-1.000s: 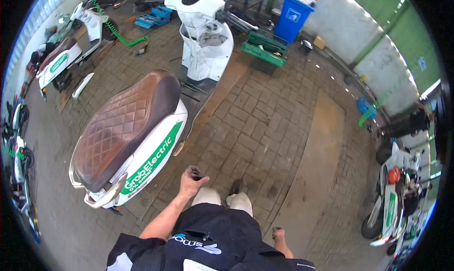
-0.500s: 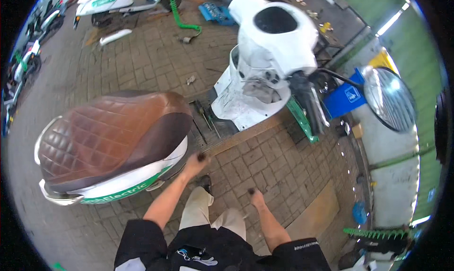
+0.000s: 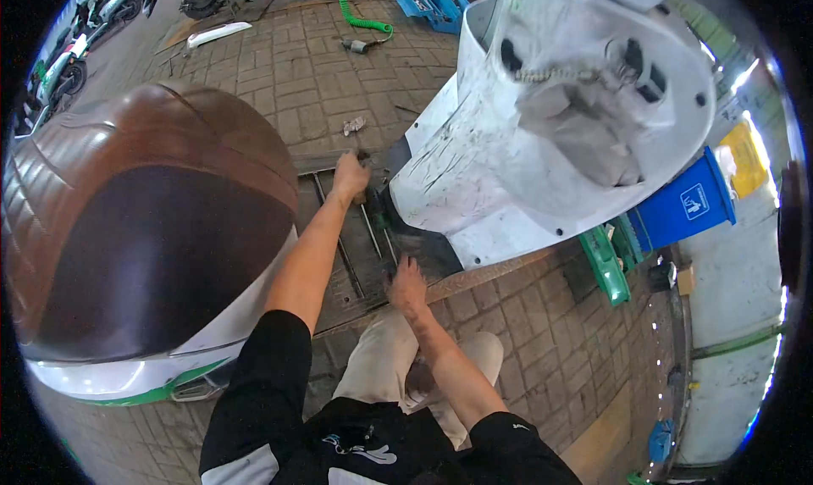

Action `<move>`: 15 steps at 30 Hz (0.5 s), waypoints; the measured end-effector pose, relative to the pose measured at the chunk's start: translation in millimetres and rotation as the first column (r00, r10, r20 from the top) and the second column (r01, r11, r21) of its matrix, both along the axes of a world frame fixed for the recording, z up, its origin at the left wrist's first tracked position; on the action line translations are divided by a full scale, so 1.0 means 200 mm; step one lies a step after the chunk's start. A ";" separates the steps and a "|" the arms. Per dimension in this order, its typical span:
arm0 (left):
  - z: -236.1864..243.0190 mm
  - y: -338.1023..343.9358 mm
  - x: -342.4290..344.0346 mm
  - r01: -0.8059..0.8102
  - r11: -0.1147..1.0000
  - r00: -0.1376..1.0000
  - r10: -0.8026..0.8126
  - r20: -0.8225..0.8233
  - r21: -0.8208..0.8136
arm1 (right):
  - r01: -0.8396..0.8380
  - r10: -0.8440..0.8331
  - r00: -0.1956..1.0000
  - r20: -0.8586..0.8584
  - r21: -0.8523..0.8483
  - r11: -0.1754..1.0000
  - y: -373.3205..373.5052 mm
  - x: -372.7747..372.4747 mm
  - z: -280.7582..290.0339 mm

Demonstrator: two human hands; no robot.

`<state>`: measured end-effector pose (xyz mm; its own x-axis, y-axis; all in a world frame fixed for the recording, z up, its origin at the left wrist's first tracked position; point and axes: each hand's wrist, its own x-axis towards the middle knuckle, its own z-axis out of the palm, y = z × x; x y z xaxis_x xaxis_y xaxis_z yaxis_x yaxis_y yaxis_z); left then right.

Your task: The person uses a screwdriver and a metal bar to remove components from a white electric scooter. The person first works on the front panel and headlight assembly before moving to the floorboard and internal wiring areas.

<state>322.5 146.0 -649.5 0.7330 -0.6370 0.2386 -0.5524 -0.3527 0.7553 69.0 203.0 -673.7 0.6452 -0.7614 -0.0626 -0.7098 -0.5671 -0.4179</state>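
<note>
Both my hands are low over the scooter's footboard (image 3: 334, 273), between the brown seat (image 3: 161, 231) and the scuffed white front panel (image 3: 483, 163). Several thin tools lie on it, among them a screwdriver (image 3: 369, 229) and a long dark rod (image 3: 341, 243). My left hand (image 3: 350, 178) is at the board's far side, beside the screwdriver's handle end; its fingertips are dark and blurred, so a grip cannot be made out. At the near edge is my right hand (image 3: 407, 286), fingers pointing down toward the tools' near ends, their tips hidden or smeared.
A blue bin (image 3: 684, 201) and green plastic parts (image 3: 605, 265) stand right of the front panel. Farther off are a blue toolbox (image 3: 430, 9), a green coiled hose (image 3: 360, 19) and a long white panel (image 3: 218, 34) on the brick paving. More scooters (image 3: 72, 70) stand far left.
I have bent lower and closer to the scooter, with my knees now bent. Both hands have moved forward from beside the scooter to over its footboard, the right one also leftward.
</note>
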 end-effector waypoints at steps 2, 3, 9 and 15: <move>-0.04 -0.08 0.01 0.166 0.986 0.986 -0.166 -0.019 -0.018 | 0.005 -0.005 1.000 -0.001 -0.037 0.999 -0.05 -0.01 -0.12; -0.04 -0.11 -0.01 0.312 0.949 0.949 -0.314 -0.041 -0.049 | -0.006 0.005 1.000 -0.010 -0.084 0.996 -0.08 -0.03 -0.17; -0.14 -0.13 0.08 0.433 0.872 0.895 -0.445 0.003 0.228 | -0.054 0.063 0.985 0.162 -0.061 0.997 -0.07 -0.35 0.11; -0.20 -0.17 0.08 0.420 0.790 0.875 -0.483 0.033 0.446 | 0.025 -0.014 0.988 0.156 -0.071 0.997 0.00 -0.64 0.57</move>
